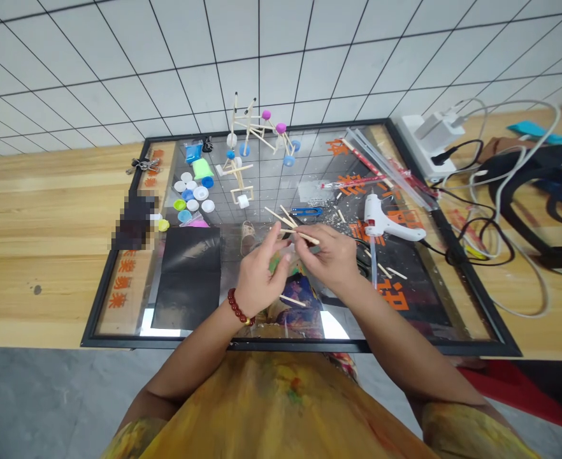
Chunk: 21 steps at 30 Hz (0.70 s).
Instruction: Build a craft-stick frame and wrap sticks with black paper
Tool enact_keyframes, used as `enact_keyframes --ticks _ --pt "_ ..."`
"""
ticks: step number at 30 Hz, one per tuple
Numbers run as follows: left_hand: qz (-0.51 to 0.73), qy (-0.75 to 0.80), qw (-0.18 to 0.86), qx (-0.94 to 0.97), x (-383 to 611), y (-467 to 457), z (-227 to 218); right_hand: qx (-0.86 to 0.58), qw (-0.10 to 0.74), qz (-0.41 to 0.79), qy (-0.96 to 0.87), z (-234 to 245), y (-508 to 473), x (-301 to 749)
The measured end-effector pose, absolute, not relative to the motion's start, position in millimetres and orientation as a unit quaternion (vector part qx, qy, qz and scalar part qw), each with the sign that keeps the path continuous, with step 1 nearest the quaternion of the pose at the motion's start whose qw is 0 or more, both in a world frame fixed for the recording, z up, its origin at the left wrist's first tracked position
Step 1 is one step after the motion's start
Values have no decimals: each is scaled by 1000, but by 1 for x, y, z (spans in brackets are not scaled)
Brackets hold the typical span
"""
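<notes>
My right hand (329, 252) pinches a small bunch of thin wooden sticks (288, 220) between thumb and fingers, their ends fanning out up and to the left. Close beside it, my left hand (264, 271) has its thumb and fingers apart, with fingertips near the sticks; whether they touch is hard to tell. Below the hands, a single stick (292, 300) lies on the glass tabletop (243, 322). Farther back stands a figure built of sticks (257, 131) with pink, blue and white pieces. A smaller stick piece (237, 185) with a white block lies in front of it.
At right are a white glue gun (381, 220), clear tubes (386, 166), a power strip (427, 143) and tangled cables (524, 159). Small scissors or snips with blue handles (306, 211) lie among white crumbs. At left are small lids (201, 192) and a black sheet (188, 277).
</notes>
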<state>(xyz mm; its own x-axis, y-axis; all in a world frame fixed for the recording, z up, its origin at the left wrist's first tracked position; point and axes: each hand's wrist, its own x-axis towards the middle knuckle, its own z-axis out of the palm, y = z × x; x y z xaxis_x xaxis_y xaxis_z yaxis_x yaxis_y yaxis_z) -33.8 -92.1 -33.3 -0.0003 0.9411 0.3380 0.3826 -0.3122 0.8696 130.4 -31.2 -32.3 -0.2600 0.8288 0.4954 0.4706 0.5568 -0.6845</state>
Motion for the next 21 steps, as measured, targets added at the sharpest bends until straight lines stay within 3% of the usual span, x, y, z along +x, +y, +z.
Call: enact_keyframes --ticks 3,7,11,16,21 --pt "557 535 243 587 -39 -85 -32 -442 490 362 -658 -25 -30 128" --pt "584 484 478 444 -40 -76 -32 -419 477 542 -551 -20 -30 126" --pt "570 433 628 305 -36 -74 -31 -399 434 589 -553 -23 -28 129" --pt "557 448 635 294 -35 -76 -28 -390 431 579 -572 -30 -19 139" --pt "502 455 635 372 -31 -79 -26 -324 376 622 -606 -33 -22 137"
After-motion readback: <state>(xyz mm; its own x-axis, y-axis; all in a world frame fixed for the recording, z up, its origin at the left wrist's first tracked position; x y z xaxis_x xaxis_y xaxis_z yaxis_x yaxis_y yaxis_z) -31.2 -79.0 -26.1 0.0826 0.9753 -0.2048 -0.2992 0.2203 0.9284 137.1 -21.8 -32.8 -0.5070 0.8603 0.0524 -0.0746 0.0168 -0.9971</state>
